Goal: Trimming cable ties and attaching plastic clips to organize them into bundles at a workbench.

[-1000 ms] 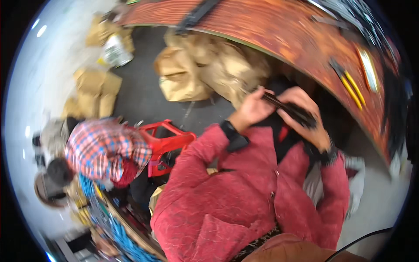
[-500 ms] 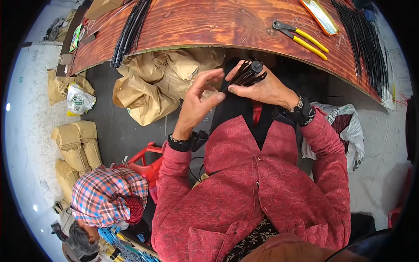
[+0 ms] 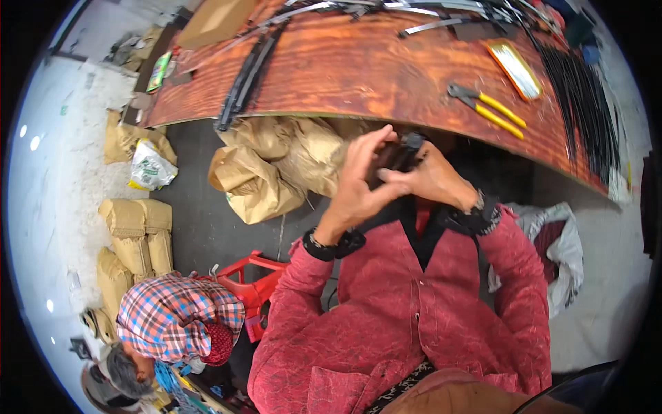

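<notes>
black bundle held between two hands at the table's near edge

the bundle (image 3: 398, 156), dark and blurred, is in front of the wearer, between the hands and close to the near edge of the table (image 3: 358, 76). the right hand (image 3: 445, 181) is closed around its right side, gripping it. the left hand (image 3: 360, 185) is open and curved, fingers raised and thumb reaching toward the right thumb; whether it touches the bundle, i cannot tell.

on the reddish wood of the table, pliers (image 3: 487, 113) with yellow handles lie to the right, beside a shiny tray (image 3: 515, 71) with an orange rim. further right, long black strips (image 3: 583, 114) lie side by side. to the left, another batch of dark strips (image 3: 249, 79) runs over the near edge, and a cardboard box (image 3: 215, 21) is at the far left.

below, brown paper bags (image 3: 265, 186) are on the dark floor, left of the hands. near the left forearm is a red stool (image 3: 249, 288), with a person (image 3: 176, 314) in a plaid shirt bending beside it. a white sack (image 3: 569, 255) is by the right forearm.
</notes>
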### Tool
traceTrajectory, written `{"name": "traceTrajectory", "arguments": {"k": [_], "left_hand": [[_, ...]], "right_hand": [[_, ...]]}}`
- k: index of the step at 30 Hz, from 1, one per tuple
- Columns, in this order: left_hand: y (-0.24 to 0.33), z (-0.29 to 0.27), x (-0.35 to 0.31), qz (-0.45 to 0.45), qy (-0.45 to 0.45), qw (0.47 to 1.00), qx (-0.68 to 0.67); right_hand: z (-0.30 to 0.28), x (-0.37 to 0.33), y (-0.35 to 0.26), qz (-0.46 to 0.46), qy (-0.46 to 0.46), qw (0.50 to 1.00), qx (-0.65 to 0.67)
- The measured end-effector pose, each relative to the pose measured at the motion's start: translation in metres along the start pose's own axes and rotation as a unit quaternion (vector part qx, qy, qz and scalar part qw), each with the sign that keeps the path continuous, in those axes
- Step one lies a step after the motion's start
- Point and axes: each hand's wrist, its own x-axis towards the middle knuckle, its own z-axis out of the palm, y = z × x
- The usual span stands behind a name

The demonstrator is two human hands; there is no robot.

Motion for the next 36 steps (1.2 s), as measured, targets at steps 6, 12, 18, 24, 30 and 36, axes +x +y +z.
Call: {"name": "traceTrajectory", "arguments": {"k": [6, 12, 18, 24, 30, 36], "left_hand": [[-0.015, 0.004, -0.029, -0.215, -0.132, 0.954, -0.16], [-0.022, -0.039, -0.024, -0.078, -0.034, 0.993, 0.087], [-0.036, -0.144, -0.001, -0.154, 0.149, 0.97, 0.116], [-0.037, -0.159, -0.009, -0.129, 0.145, 0.975, 0.109], [0.005, -0.145, 0.021, 0.205, -0.049, 0.883, 0.419], [0.007, -0.123, 0.046, 0.27, -0.067, 0.865, 0.417]], "right_hand": [[-0.028, 0.005, -0.026, 0.083, 0.06, 0.99, 0.092], [-0.037, 0.01, -0.035, 0.103, 0.089, 0.984, 0.112], [-0.065, 0.005, -0.009, 0.077, 0.115, 0.984, 0.11], [-0.075, 0.003, 0.011, 0.103, 0.094, 0.984, 0.112], [-0.064, 0.007, -0.009, 0.112, 0.03, 0.962, 0.247], [-0.013, -0.013, -0.011, 0.052, -0.161, 0.979, 0.116]]}}
